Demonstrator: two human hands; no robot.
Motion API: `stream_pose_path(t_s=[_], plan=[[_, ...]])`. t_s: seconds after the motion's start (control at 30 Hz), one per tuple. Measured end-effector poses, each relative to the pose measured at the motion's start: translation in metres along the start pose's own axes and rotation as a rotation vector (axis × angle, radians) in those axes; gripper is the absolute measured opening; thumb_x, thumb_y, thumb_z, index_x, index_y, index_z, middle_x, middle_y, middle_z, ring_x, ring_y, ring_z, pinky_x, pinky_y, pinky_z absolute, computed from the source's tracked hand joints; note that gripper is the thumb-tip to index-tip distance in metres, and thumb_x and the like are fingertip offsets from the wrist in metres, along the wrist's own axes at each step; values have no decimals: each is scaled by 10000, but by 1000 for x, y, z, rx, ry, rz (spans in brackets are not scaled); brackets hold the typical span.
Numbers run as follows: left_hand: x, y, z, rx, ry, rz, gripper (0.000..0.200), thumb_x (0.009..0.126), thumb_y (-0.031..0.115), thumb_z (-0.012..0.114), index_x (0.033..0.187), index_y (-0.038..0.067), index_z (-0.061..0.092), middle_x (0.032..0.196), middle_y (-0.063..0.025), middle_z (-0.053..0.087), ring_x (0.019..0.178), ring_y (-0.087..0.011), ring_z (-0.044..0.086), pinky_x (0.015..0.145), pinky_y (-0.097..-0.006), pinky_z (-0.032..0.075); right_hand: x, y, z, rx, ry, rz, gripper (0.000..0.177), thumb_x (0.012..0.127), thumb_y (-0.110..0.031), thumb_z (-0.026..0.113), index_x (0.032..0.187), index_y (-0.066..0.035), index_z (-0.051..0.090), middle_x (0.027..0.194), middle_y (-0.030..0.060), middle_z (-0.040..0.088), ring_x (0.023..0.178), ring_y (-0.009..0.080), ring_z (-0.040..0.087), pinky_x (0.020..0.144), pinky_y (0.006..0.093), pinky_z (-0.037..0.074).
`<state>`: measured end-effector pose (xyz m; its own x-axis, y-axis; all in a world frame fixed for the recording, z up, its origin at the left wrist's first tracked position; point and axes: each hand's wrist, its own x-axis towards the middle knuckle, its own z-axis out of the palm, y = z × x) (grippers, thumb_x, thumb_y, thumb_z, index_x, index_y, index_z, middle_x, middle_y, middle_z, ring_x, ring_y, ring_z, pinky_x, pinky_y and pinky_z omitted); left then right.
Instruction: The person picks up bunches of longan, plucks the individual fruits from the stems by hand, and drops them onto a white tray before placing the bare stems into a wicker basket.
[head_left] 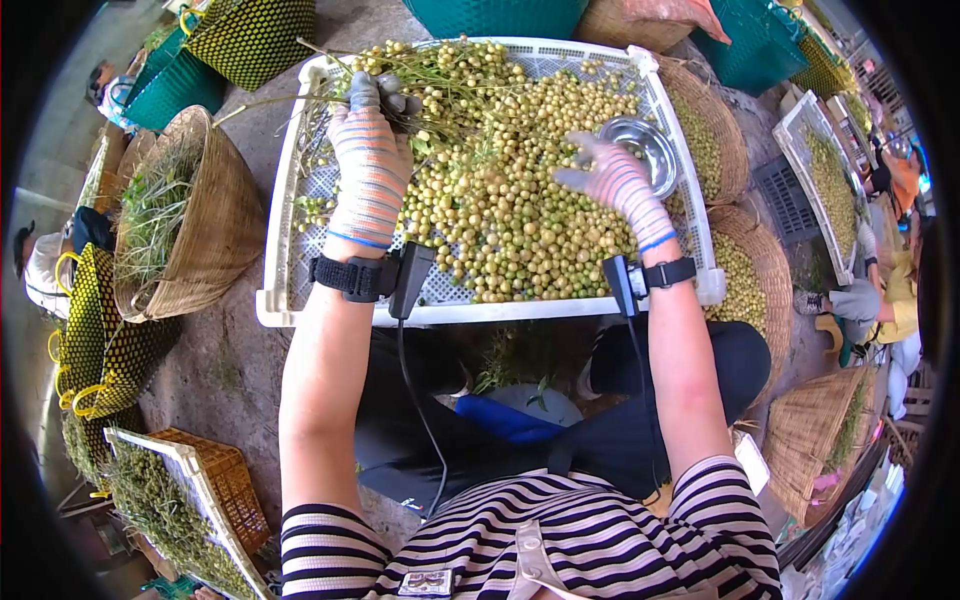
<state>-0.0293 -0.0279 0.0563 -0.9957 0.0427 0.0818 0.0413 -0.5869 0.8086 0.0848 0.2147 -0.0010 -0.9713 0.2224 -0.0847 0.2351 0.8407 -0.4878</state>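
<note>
A white perforated tray (520, 312) in front of me holds many small round yellow-green fruits (500, 215). My left hand (370, 150), in a striped knit glove with grey fingertips, is at the tray's upper left, its fingers closed around thin fruit stems (440, 85). Some stems stick out past the left rim. Over the right side of the fruits is my right hand (615, 180), gloved alike, fingers apart and slightly blurred, holding nothing I can see. A shiny metal bowl (650, 150) sits just beside it, partly hidden by that hand.
Wicker baskets (750, 265) of fruit stand right of the tray. On the left are a tall wicker basket (190, 225) of greens and yellow-black woven bags (110, 320). Another fruit tray (825, 190) lies at right. Other people (890, 290) are at the edges.
</note>
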Motion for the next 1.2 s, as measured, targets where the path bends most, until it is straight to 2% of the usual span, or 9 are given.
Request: stream_pose_path(t_s=[0.1,0.23,0.4,0.57,0.7,0.83,0.93,1.07,1.2], plan=[[-4,-2,5,-116,64,-147,204,892,235,538,784,61,530,649,-40,562,543,-159,537,505,-280,501,10,-24,31,373,-123,-383,803,659,-341,765,1322,-113,375,1259,152,483,998,229,557,828,364,457],[-12,-14,12,-70,32,-172,245,909,250,503,770,50,529,641,-43,555,504,-157,511,498,-291,492,30,-67,55,480,135,-714,707,663,-199,778,1264,-67,429,1210,142,526,969,181,553,860,341,439],[-9,-24,0,-33,-34,-201,193,898,232,527,811,60,531,675,-38,569,576,-164,529,576,-322,506,53,-85,78,640,-248,-313,346,782,-192,678,1069,-24,585,934,96,653,861,156,588,839,316,448],[-6,-32,-9,-20,2,-157,171,888,206,543,800,60,534,679,-46,582,562,-155,535,560,-338,529,44,-66,81,799,-426,-252,344,846,-288,573,1045,-8,580,897,127,645,768,212,586,758,328,456],[-8,-40,-8,7,-26,-147,157,884,195,548,808,58,531,697,-50,592,556,-153,532,544,-337,524,57,-58,97,524,-366,-285,377,868,-330,470,1055,-18,572,934,175,626,824,312,587,789,364,453],[-3,-38,-8,12,7,-138,161,882,194,553,802,57,528,697,-53,590,557,-157,536,534,-338,519,36,-66,78,-37,-223,-37,394,877,-359,452,1136,-81,553,1099,159,583,1011,329,549,893,393,422],[-5,-38,-8,18,5,-132,178,880,211,556,801,55,523,687,-59,587,549,-164,542,523,-335,515,30,-53,81,-103,-135,-45,412,878,-375,459,1170,-95,536,1128,157,567,1026,322,542,895,394,423],[4,-36,-12,-40,12,-101,191,881,224,557,800,54,522,652,-31,562,521,-139,517,542,-314,521,41,-11,108,-45,65,-448,395,877,-374,467,1140,-91,550,1110,169,571,1000,327,550,840,405,451],[16,0,-19,-54,48,40,173,908,219,502,806,80,523,643,-19,557,505,-123,509,508,-277,490,9,-7,82,-184,-111,6,423,821,-386,542,1132,-100,558,1060,186,574,958,341,556,833,402,452]])
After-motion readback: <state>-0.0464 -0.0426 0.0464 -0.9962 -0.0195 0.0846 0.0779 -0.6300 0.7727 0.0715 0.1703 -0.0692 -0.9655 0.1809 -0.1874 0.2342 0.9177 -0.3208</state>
